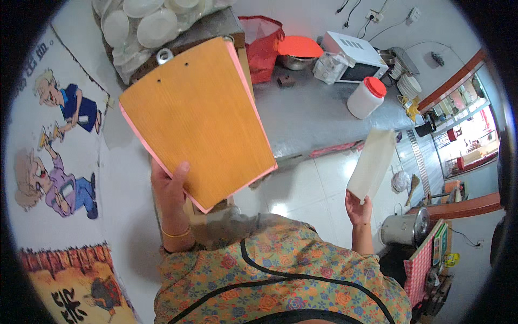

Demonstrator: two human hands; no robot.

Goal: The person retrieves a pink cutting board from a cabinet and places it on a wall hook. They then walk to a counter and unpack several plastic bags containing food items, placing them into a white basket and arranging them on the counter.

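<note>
My left hand (pixel 170 190) grips the lower edge of a wooden clipboard (pixel 197 119), held up with its orange-brown back toward me; pink sheets show along its rim and a metal clip sits at its top. My right hand (pixel 358 208) holds a pale cream sheet or thin booklet (pixel 372 163) by its lower end, lifted over the white tiled floor. Both forearms rise from a flowered orange-and-green garment at the bottom of the view.
A steel counter (pixel 313 116) carries a white microwave (pixel 356 55), a white jar with red lid (pixel 367 97), a red bag (pixel 263 43) and a steel bowl under an orange lid. Bagged white plates (pixel 145 24) sit top left. A cartoon-painted wall fills the left; a metal pot (pixel 404 228) stands at right.
</note>
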